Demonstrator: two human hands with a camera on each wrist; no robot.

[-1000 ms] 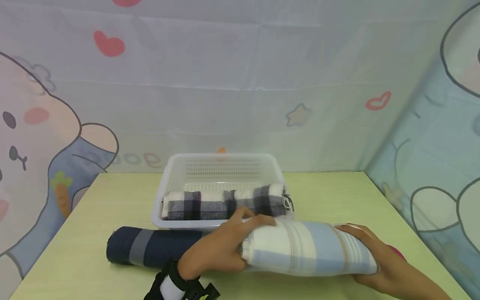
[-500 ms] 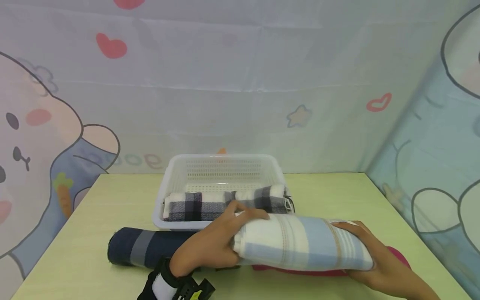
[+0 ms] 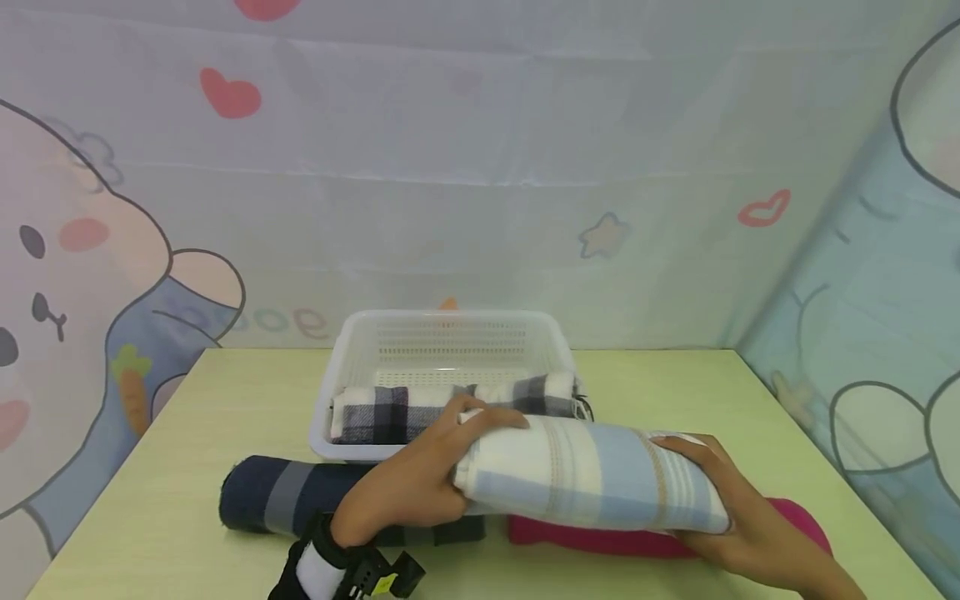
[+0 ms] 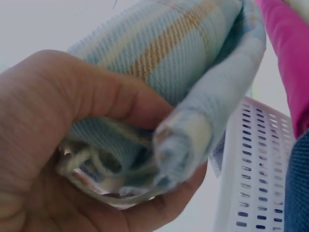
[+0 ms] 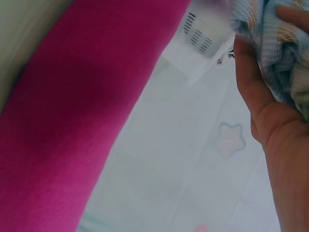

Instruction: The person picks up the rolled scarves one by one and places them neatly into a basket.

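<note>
Left hand (image 3: 408,492) curled round the left end of a pale blue-and-white plaid cloth roll (image 3: 588,471), fingers and thumb closed on it; right hand (image 3: 723,504) grips the opposite end, so the roll spans the gap between the two. Its long axis runs side to side, right end dipping lower and closer to the person. It appears held up off the surface (image 3: 135,508), in front of a white perforated plastic basket (image 3: 322,429); the basket lies beyond the roll and to its left, left hand the nearer one. Weave soft and twilled, tan stripes across it; left end shows spiralled layers and a loose, cord-like edge. Below and behind the right hand, a smooth magenta cloth roll (image 3: 600,540). Past the left wrist, a navy cloth roll with grey bands (image 3: 258,496), parallel to the basket's near rim, partly hidden by the forearm. Inside the basket, along its near side, a black-and-white checked, woolly-looking roll (image 3: 390,417), dark and pale strands at its right end.
</note>
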